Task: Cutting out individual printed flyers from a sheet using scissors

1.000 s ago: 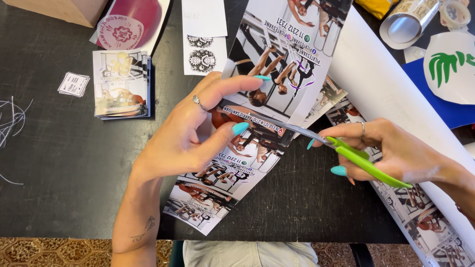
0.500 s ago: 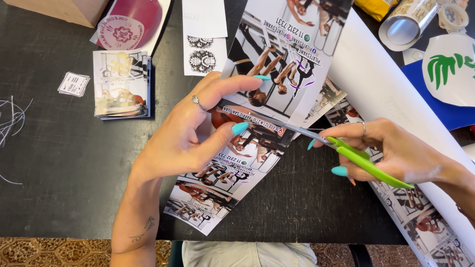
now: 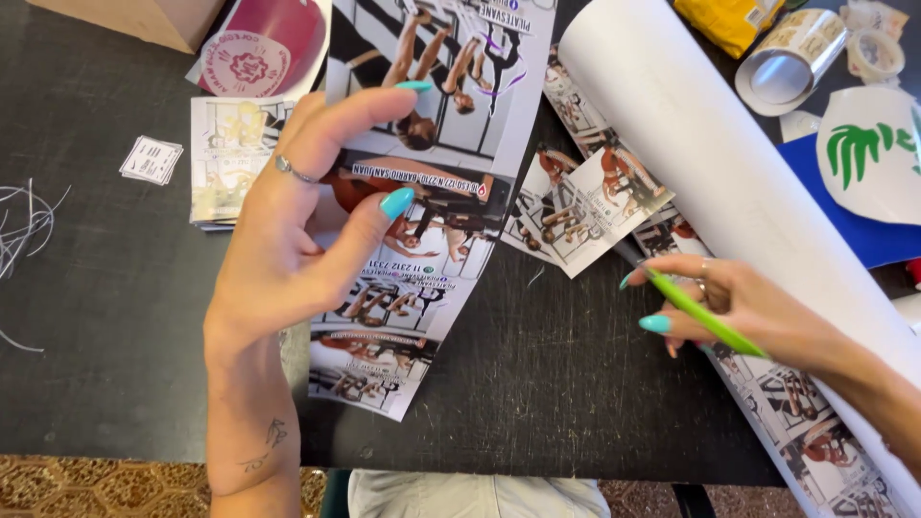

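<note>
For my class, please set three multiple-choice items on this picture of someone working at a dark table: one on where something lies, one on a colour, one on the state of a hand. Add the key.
1. Where does the small stack of white cards lie?
A. left of the left hand
B. on the white roll
C. under the right hand

2. What colour are the fingernails?
A. red
B. turquoise
C. black

3. What does the left hand do?
A. lies flat and empty
B. grips the green tool
C. holds the printed photo strip

Key: A, the cards sit on the black table near its left edge; B, turquoise nails show on both hands; C, thumb and fingers pinch the printed photo strip, while the right hand holds the green tool.
</note>
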